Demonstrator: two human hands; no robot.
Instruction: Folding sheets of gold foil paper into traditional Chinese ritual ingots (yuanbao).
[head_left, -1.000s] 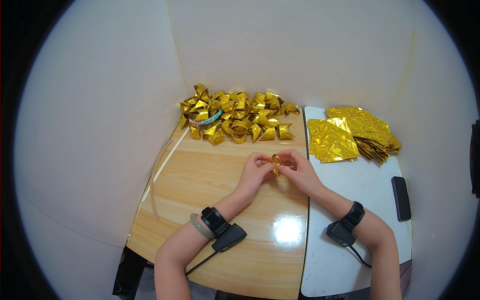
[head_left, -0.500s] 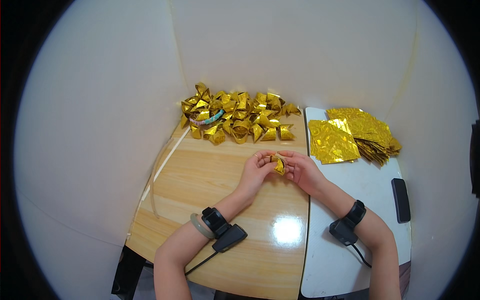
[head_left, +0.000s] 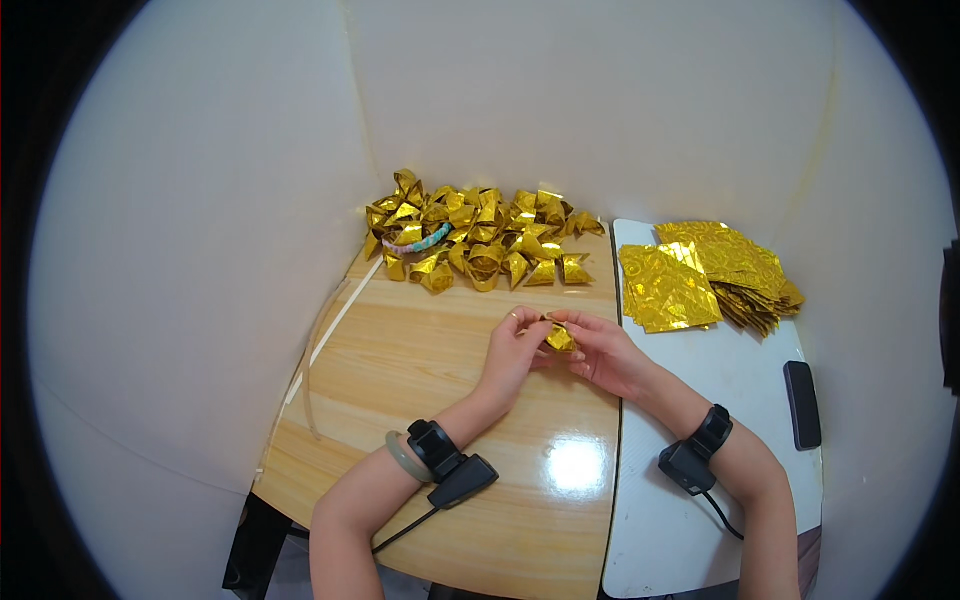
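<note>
A small folded gold foil paper ingot (head_left: 560,338) is held between my two hands, above the wooden table near its right edge. My left hand (head_left: 516,346) pinches its left side with thumb and fingers. On the other side, my right hand (head_left: 604,354) grips it, fingertips along its top and right. Parts of the ingot are covered by the fingers. Beyond my hands lies a heap of finished-looking gold paper ingots (head_left: 486,262). Flat gold foil sheets (head_left: 668,288) are stacked to the right of them.
A pink and turquoise band (head_left: 420,242) lies on the heap. The white table (head_left: 690,540) adjoins the wooden table (head_left: 400,345) and carries the sheets plus a dark oblong object (head_left: 802,405). Pale walls enclose the back and sides. Cabled black devices (head_left: 462,482) are strapped to both forearms.
The ingot has turned in my fingers, so more of its shiny gold face shows. Both hands stay in nearly the same place, with the fingers shifted slightly around it.
</note>
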